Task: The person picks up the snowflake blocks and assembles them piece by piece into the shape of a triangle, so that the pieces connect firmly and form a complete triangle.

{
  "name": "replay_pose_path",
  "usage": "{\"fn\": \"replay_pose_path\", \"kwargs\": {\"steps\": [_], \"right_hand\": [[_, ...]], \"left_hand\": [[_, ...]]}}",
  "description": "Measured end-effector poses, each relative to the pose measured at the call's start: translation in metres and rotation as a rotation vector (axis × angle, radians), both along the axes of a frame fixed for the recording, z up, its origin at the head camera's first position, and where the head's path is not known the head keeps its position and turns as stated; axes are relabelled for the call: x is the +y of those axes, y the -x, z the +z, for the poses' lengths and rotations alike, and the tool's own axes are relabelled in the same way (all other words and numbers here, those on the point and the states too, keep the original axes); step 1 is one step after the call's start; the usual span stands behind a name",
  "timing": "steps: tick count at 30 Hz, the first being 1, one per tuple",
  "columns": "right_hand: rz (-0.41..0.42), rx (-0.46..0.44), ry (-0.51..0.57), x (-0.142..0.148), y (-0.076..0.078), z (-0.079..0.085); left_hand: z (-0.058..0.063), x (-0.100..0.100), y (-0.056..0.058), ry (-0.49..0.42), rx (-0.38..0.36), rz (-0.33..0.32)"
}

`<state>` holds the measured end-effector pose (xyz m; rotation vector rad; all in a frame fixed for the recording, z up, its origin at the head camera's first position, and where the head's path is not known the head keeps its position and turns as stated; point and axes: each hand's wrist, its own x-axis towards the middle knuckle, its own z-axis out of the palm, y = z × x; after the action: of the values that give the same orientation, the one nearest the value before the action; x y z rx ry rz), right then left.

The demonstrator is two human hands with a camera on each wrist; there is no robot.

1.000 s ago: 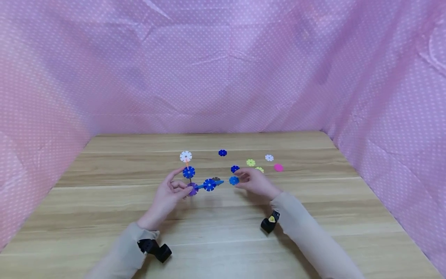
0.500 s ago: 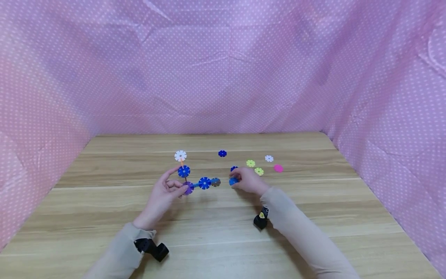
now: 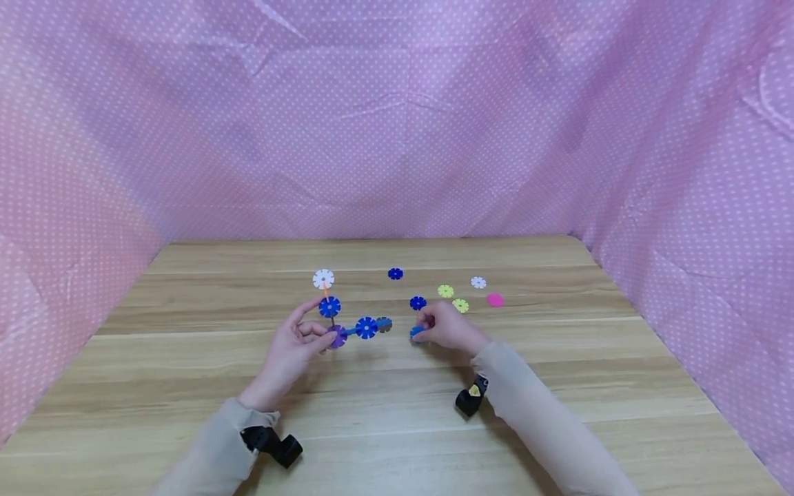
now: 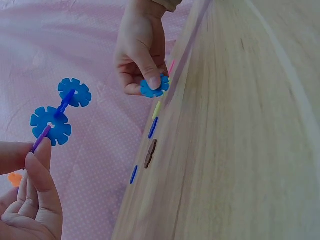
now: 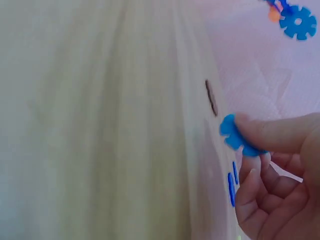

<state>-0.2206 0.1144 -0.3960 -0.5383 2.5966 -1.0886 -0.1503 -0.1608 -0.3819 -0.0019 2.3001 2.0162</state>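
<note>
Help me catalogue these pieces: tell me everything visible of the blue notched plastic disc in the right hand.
The bright blue, round, plastic-looking disc is thin, with notches around its rim. The right hand pinches it, thumb hiding its centre. It is held tilted above the pale wooden table, touching no other piece.

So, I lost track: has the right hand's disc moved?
Yes: the held disc sits lower in the head view, farther from the nearest loose dark blue disc.
</note>
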Motion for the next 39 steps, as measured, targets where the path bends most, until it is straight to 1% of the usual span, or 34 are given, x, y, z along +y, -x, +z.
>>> {"fn": "replay_pose_path", "kwargs": {"steps": [3,5,7,11,14,19,22,26,33,39], "right_hand": [[0.020,-0.006,0.054,0.003,-0.007,0.001],[0.019,-0.015,0.100,0.004,-0.011,0.000],[-0.003,-0.038,0.162,0.005,-0.014,0.001],[-0.067,-0.133,0.312,0.005,-0.021,0.001],[-0.087,-0.175,0.389,0.004,-0.025,0.001],[-0.107,-0.168,0.473,0.004,-0.033,0.003],[-0.104,-0.148,0.504,0.004,-0.038,0.004],[-0.081,-0.138,0.508,0.006,-0.043,0.005],[-0.081,-0.174,0.549,0.008,-0.046,0.004],[-0.092,-0.192,0.571,0.008,-0.046,0.004]], "left_hand": [[-0.001,0.001,-0.001,0.005,-0.001,-0.007],[-0.001,0.002,-0.001,0.015,0.000,-0.012],[-0.001,0.002,-0.001,0.021,0.001,-0.015],[0.000,0.004,-0.002,0.034,0.006,-0.010],[0.000,0.006,-0.003,0.023,0.005,-0.005],[-0.002,0.009,-0.004,0.000,0.012,-0.019],[-0.003,0.011,-0.004,-0.001,0.028,-0.039],[-0.005,0.013,-0.005,-0.003,0.032,-0.054],[-0.005,0.017,-0.006,0.014,0.015,-0.059],[-0.005,0.020,-0.007,0.015,-0.008,-0.047]]}}
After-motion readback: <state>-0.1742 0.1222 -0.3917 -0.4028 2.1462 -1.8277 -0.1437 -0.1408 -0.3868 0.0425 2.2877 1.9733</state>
